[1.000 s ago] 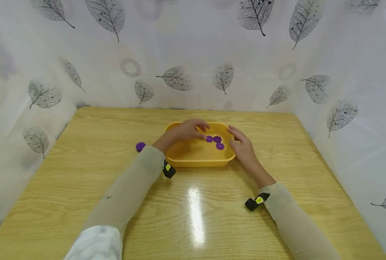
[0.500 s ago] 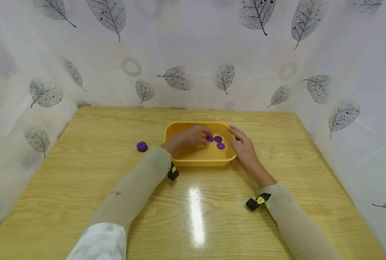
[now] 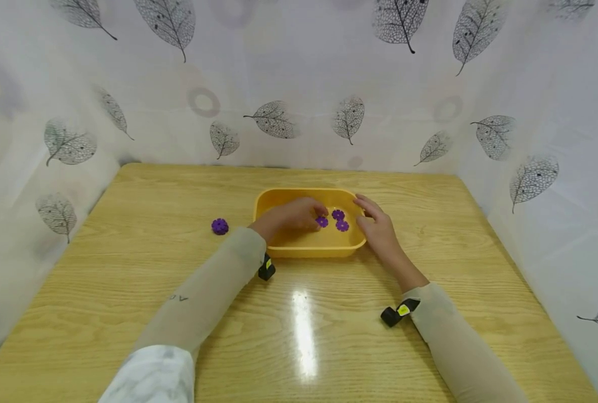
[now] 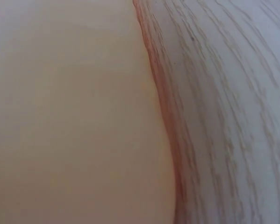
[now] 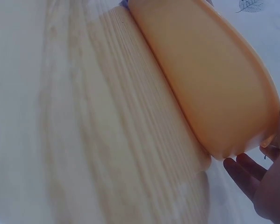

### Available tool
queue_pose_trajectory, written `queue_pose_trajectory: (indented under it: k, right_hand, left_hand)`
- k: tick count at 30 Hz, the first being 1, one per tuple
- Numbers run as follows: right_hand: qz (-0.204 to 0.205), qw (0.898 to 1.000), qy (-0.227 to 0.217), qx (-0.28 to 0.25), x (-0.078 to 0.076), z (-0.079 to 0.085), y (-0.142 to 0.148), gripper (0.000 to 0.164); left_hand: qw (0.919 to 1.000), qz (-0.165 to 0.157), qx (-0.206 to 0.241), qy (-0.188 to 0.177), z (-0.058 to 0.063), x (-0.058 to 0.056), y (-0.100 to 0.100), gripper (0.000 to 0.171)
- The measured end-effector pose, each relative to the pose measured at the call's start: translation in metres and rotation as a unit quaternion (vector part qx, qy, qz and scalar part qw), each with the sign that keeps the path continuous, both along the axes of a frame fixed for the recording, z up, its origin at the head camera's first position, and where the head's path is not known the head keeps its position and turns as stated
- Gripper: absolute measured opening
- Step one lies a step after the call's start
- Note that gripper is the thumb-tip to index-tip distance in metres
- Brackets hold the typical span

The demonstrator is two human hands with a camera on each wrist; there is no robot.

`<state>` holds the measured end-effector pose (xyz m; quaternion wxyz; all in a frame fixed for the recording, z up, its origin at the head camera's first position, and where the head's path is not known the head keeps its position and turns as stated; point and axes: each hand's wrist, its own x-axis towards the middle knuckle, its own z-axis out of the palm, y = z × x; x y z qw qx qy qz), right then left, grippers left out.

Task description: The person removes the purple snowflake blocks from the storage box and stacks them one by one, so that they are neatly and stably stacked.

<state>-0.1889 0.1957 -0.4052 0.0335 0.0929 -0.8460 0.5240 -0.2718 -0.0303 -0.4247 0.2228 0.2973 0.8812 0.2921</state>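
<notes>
An orange-yellow plastic basin (image 3: pixel 309 252) stands on the wooden table. Reaching in over its left side, my left hand (image 3: pixel 299 214) pinches a purple flower-shaped disc (image 3: pixel 321 222) between thumb and fingers. Two more purple flower-shaped discs (image 3: pixel 340 220) lie on the basin floor to the right of it. At the basin's right end, my right hand (image 3: pixel 378 228) grips the rim, thumb near the top edge. The right wrist view has the fingers (image 5: pixel 245 175) against the basin's outer wall (image 5: pixel 210 79). A sleeve (image 4: pixel 79 121) fills much of the left wrist view, which hides the left hand.
A small pile of purple flower-shaped discs (image 3: pixel 220 226) rests on the table (image 3: pixel 168 201), left of the basin. A leaf-patterned curtain (image 3: pixel 299 73) rises behind the table and along both sides. Each wrist carries a small black camera (image 3: pixel 391 317).
My left hand goes from reaching at the discs to pinching the leftmost one, which has shifted slightly left and toward me. The right hand stays on the basin's rim.
</notes>
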Motion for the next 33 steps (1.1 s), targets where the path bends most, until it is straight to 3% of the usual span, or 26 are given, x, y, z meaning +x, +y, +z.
queue_pose_trajectory:
  k: [11,18,23,27,33]
  right_hand:
    - [-0.004,1.0,0.007,0.002,-0.003,-0.002,0.001,0.043]
    - [-0.007,1.0,0.009,-0.008,-0.02,-0.033,0.012,0.044]
    - [-0.01,1.0,0.015,-0.01,-0.023,-0.038,0.014,0.044]
    - [-0.011,1.0,0.008,-0.012,-0.02,-0.033,0.011,0.044]
    - [-0.004,1.0,0.0,-0.007,-0.006,-0.008,0.002,0.042]
  left_hand:
    - [0.9999,-0.013,0.002,0.005,0.0,0.0,-0.001,0.035]
    - [0.9998,-0.017,0.007,0.006,0.0,-0.001,0.002,0.03]
    - [0.9997,-0.019,0.011,0.002,0.0,0.0,0.001,0.026]
    - [0.9997,-0.018,0.014,-0.008,-0.001,0.0,0.0,0.024]
    - [0.9997,-0.019,0.009,-0.011,-0.001,-0.001,0.0,0.028]
